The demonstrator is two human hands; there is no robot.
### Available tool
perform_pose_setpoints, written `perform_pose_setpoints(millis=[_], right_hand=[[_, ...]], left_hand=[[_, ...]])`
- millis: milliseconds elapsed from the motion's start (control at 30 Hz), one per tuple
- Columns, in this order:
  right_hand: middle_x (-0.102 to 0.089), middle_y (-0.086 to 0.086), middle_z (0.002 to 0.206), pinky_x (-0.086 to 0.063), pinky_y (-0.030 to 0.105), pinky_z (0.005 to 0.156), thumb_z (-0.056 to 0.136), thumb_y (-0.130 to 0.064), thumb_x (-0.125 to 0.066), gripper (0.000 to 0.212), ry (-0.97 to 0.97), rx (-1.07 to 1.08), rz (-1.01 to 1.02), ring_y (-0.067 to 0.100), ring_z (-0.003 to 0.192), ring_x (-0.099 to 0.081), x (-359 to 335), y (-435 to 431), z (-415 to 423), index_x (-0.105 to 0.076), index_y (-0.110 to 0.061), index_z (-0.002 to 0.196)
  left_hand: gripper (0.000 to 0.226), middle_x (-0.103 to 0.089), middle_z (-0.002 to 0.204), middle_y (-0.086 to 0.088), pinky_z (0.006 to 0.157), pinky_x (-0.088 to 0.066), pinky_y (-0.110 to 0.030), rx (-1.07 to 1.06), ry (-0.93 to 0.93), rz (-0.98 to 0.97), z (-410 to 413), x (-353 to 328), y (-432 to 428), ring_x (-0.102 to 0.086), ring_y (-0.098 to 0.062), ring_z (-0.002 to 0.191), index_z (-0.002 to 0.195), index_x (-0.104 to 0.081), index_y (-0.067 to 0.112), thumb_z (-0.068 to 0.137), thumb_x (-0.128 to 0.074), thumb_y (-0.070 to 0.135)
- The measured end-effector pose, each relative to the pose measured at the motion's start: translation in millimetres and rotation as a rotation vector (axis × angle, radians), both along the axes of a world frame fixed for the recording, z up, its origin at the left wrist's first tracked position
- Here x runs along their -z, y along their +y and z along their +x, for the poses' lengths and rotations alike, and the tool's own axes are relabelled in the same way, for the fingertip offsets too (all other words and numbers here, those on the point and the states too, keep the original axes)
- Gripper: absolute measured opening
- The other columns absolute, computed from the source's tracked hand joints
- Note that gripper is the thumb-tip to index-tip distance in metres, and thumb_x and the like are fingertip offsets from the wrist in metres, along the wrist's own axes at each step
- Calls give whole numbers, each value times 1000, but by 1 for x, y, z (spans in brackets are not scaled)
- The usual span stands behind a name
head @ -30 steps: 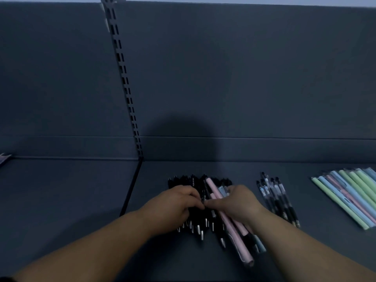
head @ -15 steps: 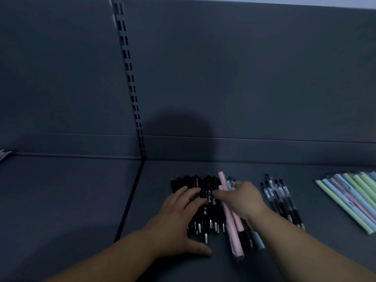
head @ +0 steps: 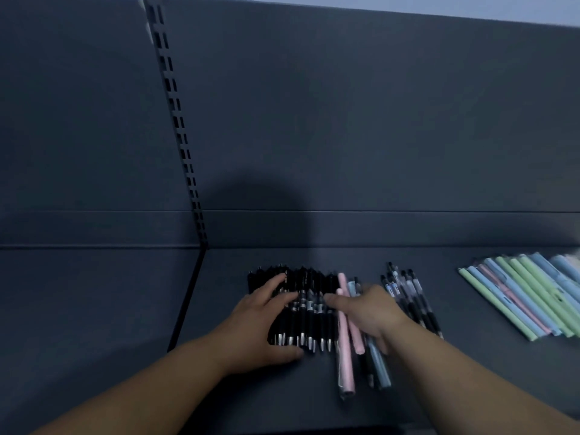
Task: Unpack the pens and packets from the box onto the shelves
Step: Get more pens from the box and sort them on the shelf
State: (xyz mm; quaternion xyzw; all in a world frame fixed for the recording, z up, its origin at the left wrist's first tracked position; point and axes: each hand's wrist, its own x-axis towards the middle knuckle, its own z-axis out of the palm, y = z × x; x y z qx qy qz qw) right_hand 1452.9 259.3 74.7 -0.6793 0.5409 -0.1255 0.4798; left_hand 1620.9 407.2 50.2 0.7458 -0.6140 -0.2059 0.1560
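A row of black pens (head: 309, 312) lies side by side on the dark shelf (head: 110, 309). My left hand (head: 260, 324) rests flat on the row's left part, fingers spread, thumb at the pen tips. My right hand (head: 365, 312) lies over pink pens (head: 345, 356) and pale blue pens (head: 379, 365) just right of the row, its fingers stretched toward the black pens. The box is out of view.
A small group of clear-barrelled black pens (head: 414, 299) lies right of my right hand. Pastel green and blue pens in packets (head: 527, 296) lie further right. A slotted upright (head: 175, 120) divides the back panel; a seam splits the shelf into two bays.
My left hand opened from a curled grip and flattened onto the black pens. My right hand slid right onto the pink and blue pens. The camera drifted so the scene shifted.
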Motion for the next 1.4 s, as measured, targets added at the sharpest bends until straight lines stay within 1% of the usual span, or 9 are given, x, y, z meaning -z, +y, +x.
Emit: perform_pose_setpoints(millis=[167, 267, 400, 533, 700, 867, 1000, 1233, 1400], right_hand=[[-63, 6, 70, -41, 14, 40, 73, -32, -84, 58, -219, 91, 154, 9, 46, -57, -10, 4, -13, -60, 3, 112], [-59, -1, 51, -40, 13, 39, 72, -31, -84, 50, -301, 115, 212, 7, 37, -51, -20, 2, -21, -63, 2, 104], [-55, -1, 47, -42, 22, 45, 71, -37, -83, 42, -411, 138, 305, 10, 40, -49, -33, -4, -36, -65, -7, 94], [-57, 1, 51, -42, 21, 39, 72, -33, -83, 36, -563, 175, 402, 10, 40, -50, -48, -10, -56, -62, -7, 88], [-53, 6, 53, -42, 20, 37, 77, -28, -79, 30, -682, 241, 514, 12, 41, -48, -58, -28, -89, -61, -6, 84], [-48, 1, 46, -44, 20, 38, 85, -25, -73, 25, -875, 462, 489, 8, 34, -46, -61, -67, -121, -58, -7, 76], [-50, -1, 45, -48, 20, 42, 87, -28, -71, 25, -955, 590, 447, 8, 35, -50, -58, -101, -150, -59, -7, 85], [-57, 1, 47, -50, 23, 42, 87, -33, -70, 30, -962, 518, 498, 10, 39, -58, -41, -131, -172, -59, -5, 84], [-69, 6, 80, -58, 41, 74, 84, -32, -73, 25, -975, 493, 437, 17, 69, -69, -41, -151, -182, -64, -9, 86]], left_hand=[[110, 14, 142, 46, 116, -22, -29, 5, 107, 41, 6, -16, -3, -10, -1, 141, 142, -22, 53, 45, -61, 88], [81, -20, 147, 29, 114, -26, -28, -91, 55, -166, -8, -26, -11, -24, -4, 137, 132, -43, 47, 60, -52, 84], [39, -49, 109, 26, 81, -31, 2, -114, 122, -339, -47, -40, -30, -49, 9, 100, 113, -61, 39, 80, -58, 59], [14, -65, 89, 18, 70, -46, -12, -18, 311, -219, -90, -49, -52, -59, 8, 78, 93, -64, 42, 83, -62, 52], [5, -68, 86, 8, 82, -54, -32, -55, 430, -226, -129, -56, -80, -64, -7, 81, 87, -62, 37, 86, -66, 35], [22, -57, 93, 18, 79, -42, -12, -114, 277, -559, -171, -62, -108, -55, 5, 89, 79, -58, 37, 73, -60, 59], [31, -41, 111, 33, 85, -25, 2, -17, 137, -462, -207, -54, -122, -37, 13, 108, 80, -63, 42, 66, -62, 70], [26, -41, 118, 29, 93, -31, -10, -162, -11, -461, -246, -41, -143, -36, 9, 111, 103, -69, 36, 83, -63, 51], [7, -61, 85, 23, 72, -36, -1, -377, 170, -513, -254, -42, -141, -56, 10, 82, 86, -75, 36, 80, -74, 32]])
